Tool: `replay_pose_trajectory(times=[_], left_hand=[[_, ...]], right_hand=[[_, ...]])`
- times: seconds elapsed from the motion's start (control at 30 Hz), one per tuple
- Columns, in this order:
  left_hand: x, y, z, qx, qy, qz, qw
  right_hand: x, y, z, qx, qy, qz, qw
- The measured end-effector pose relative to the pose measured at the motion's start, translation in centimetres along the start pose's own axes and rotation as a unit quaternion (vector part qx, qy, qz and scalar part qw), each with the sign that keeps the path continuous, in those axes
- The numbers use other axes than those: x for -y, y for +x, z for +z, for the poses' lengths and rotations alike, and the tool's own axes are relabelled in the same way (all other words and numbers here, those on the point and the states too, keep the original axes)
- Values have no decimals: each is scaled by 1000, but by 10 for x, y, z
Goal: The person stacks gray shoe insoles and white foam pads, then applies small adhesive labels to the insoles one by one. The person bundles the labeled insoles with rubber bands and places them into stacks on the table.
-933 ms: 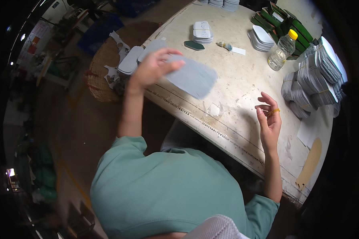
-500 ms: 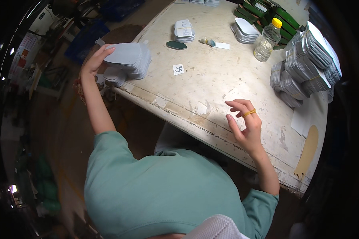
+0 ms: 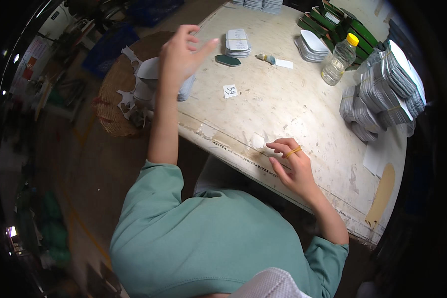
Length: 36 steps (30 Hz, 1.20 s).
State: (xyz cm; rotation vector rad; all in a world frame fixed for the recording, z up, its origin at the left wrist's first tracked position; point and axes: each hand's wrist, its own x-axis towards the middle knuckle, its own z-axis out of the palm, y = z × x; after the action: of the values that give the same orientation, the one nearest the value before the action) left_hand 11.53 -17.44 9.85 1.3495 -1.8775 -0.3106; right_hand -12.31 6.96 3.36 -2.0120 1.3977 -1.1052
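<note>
My left hand [image 3: 186,55] is raised over the table's left end, fingers apart and holding nothing. Behind its wrist and forearm is a stack of light grey flat cut pieces [image 3: 186,89], partly hidden. Over the front part of the table hovers my right hand [image 3: 294,169], its fingers loosely curved and apart. A yellow rubber band [image 3: 292,152] is looped round a finger of that hand. Near my left hand's fingertips lie a banded stack of small white pieces [image 3: 238,42] and a dark green six-sided piece [image 3: 228,60].
A round woven basket [image 3: 109,94] with white offcuts adjoins the table's left edge. To the right stand a yellow-capped bottle [image 3: 336,62], large bundles of grey pieces [image 3: 382,92] and green trays [image 3: 355,30]. A tan insole-shaped template [image 3: 381,193] lies at the right edge.
My left hand has let go of the grey stack and moved up and right across it. My right hand has shifted slightly left and nearer to me. The view has shifted a little.
</note>
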Motion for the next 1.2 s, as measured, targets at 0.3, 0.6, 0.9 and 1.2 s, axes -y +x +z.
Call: replay_pose_trajectory(times=[0.3,0.6,0.9,1.2], left_hand=[[21,96,151,195,240,-94,946],[56,97,167,113,-264,-153,946],[-65,12,104,292,-718,-240,584],[-88,-71,132,475,-676,-313,469]], right_hand=[[-14,2,-9,-17,-124,-62,990],[-22,0,-6,41,-111,-86,989],[-21,3,-13,-61,-57,5,997],[-38,10,-31,-205,-53,74,975]])
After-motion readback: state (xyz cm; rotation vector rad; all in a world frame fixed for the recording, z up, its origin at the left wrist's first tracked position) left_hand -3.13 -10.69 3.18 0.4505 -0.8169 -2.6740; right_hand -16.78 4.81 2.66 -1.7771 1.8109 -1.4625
